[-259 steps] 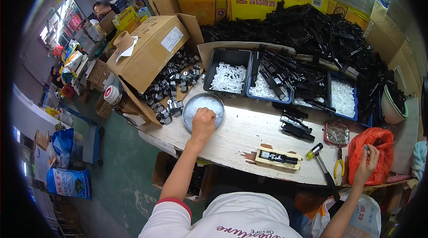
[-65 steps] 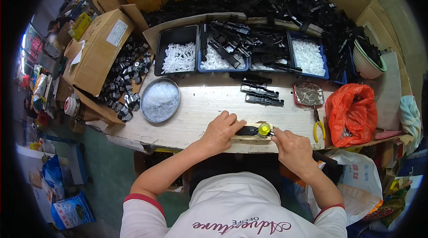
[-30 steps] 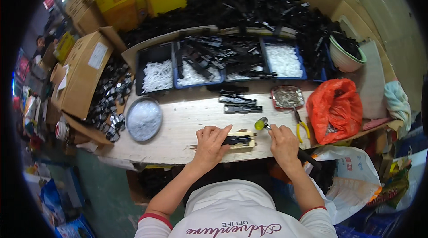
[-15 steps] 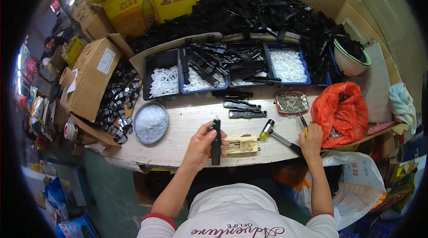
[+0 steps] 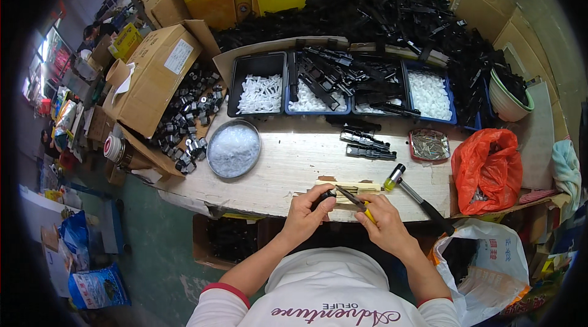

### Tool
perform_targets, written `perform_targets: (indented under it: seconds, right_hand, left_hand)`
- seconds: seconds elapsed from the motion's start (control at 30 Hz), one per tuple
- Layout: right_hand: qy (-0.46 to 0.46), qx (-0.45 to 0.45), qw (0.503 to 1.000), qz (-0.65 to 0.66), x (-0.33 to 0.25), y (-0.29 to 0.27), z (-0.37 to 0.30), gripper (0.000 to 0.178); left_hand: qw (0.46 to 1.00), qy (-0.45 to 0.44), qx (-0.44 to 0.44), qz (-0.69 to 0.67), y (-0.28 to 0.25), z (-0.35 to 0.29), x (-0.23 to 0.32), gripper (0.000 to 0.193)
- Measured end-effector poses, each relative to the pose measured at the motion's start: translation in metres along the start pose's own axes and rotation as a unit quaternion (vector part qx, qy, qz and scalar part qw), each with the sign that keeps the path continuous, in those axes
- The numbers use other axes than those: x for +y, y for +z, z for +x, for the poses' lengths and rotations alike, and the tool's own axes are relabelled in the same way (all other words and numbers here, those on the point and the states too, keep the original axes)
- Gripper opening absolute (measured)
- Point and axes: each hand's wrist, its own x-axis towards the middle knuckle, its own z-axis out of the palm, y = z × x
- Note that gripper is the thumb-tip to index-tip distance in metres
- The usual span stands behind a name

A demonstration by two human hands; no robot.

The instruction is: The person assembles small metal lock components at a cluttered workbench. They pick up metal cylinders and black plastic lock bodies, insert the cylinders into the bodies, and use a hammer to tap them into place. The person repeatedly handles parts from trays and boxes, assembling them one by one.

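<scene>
On the wooden surface (image 5: 275, 174) the mallet (image 5: 416, 197) now lies set down at right, and at the near edge the left hand (image 5: 308, 215), fingers clamped, steadies a black part (image 5: 326, 196) on the wooden jig (image 5: 352, 189) while the right hand (image 5: 383, 220) has taken up, apparently, a yellow-handled screwdriver (image 5: 354, 199), fingers closed around it.

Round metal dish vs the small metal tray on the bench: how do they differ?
The dish is round and larger; the tray is squarish and smaller. The dish holds pale translucent bits; the tray holds dull metallic bits. The dish sits at the bench's left, the tray at right beside the orange bag. Both are shallow, metal and untouched by either hand.
</scene>
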Motion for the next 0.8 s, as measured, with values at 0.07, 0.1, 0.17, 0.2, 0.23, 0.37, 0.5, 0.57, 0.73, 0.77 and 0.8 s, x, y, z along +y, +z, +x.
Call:
perform_targets:
  seconds: [0.07, 0.1, 0.17, 0.2, 0.23, 0.37, 0.5, 0.57, 0.73, 0.77, 0.8]
  right_hand:
    - [-0.012, -0.008, 1.0, -0.006, -0.003, 0.004, 0.003, 0.017]
    - [-0.011, -0.013, 1.0, -0.014, -0.003, 0.005, 0.002, 0.017]
    - [-0.009, -0.023, 0.999, -0.029, -0.002, 0.008, 0.001, 0.017]
    - [-0.007, -0.026, 0.999, -0.035, -0.003, 0.008, 0.002, 0.017]
    - [-0.006, -0.028, 0.999, -0.041, -0.005, 0.008, 0.002, 0.016]
    - [-0.013, -0.075, 0.995, -0.071, -0.003, 0.011, 0.005, 0.016]
    - [-0.045, -0.135, 0.985, -0.093, -0.013, 0.002, 0.006, 0.018]
    - [-0.065, -0.165, 0.978, -0.112, -0.02, 0.003, 0.005, 0.019]
    - [-0.11, -0.222, 0.964, -0.1, -0.024, 0.022, 0.01, 0.019]
    - [-0.082, -0.179, 0.976, -0.094, -0.022, 0.022, 0.009, 0.018]
    - [-0.054, -0.138, 0.985, -0.086, -0.018, 0.02, 0.008, 0.018]
  left_hand:
    - [0.999, 0.03, 0.025, 0.02, 0.001, -0.002, -0.005, 0.029]
    - [0.998, 0.042, 0.033, 0.036, 0.001, -0.003, -0.006, 0.028]
    - [0.992, 0.083, 0.052, 0.077, 0.001, -0.003, -0.01, 0.027]
    - [0.987, 0.111, 0.064, 0.102, 0.001, -0.002, -0.014, 0.027]
    - [0.979, 0.139, 0.075, 0.127, 0.001, -0.001, -0.016, 0.028]
    - [0.993, 0.045, 0.048, 0.096, -0.004, -0.006, -0.012, 0.025]
    - [0.914, -0.236, -0.128, -0.303, -0.029, -0.015, -0.013, 0.023]
    - [0.798, -0.262, -0.208, -0.501, -0.036, -0.026, -0.029, 0.021]
    - [0.914, -0.28, -0.131, -0.264, -0.058, -0.064, -0.05, 0.024]
    - [0.943, -0.288, -0.109, -0.129, -0.068, -0.069, -0.05, 0.024]
    - [0.942, -0.331, -0.015, 0.047, -0.078, -0.077, -0.043, 0.026]
